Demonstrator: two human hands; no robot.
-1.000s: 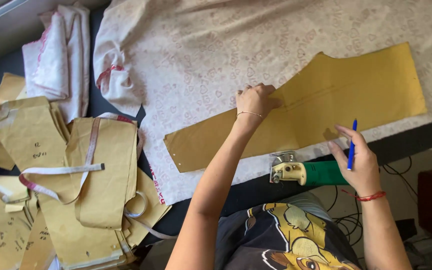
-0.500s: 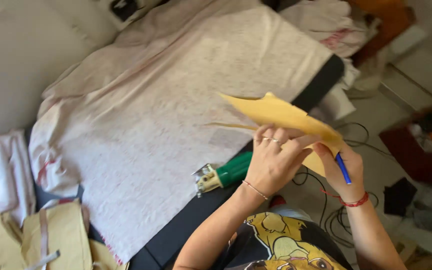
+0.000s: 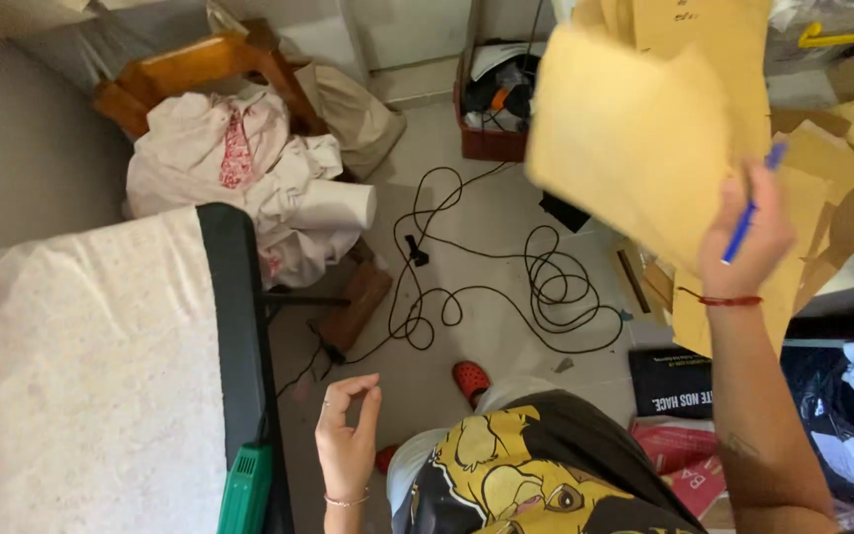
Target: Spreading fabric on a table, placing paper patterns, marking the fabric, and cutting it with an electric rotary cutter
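My right hand (image 3: 748, 232) is raised to the right and grips a large yellow-brown paper pattern piece (image 3: 635, 148) together with a blue pen (image 3: 751, 203). The piece is blurred and lifted over a heap of similar brown paper pieces (image 3: 832, 168). My left hand (image 3: 348, 435) hangs free above the floor with thumb and forefinger touching and nothing in it. It is just right of the table's black edge (image 3: 239, 326). Pale patterned fabric (image 3: 71, 376) covers the table at the left.
A green tool (image 3: 247, 489) sits at the table's near edge. A wooden chair (image 3: 190, 69) piled with pale cloth (image 3: 249, 168) stands behind the table. Black cables (image 3: 506, 287) loop over the tiled floor. A dark crate (image 3: 496, 99) stands at the back.
The view has swung right from the table to the floor. My right hand carried the paper piece up and to the right; my left hand let go of it and dropped.
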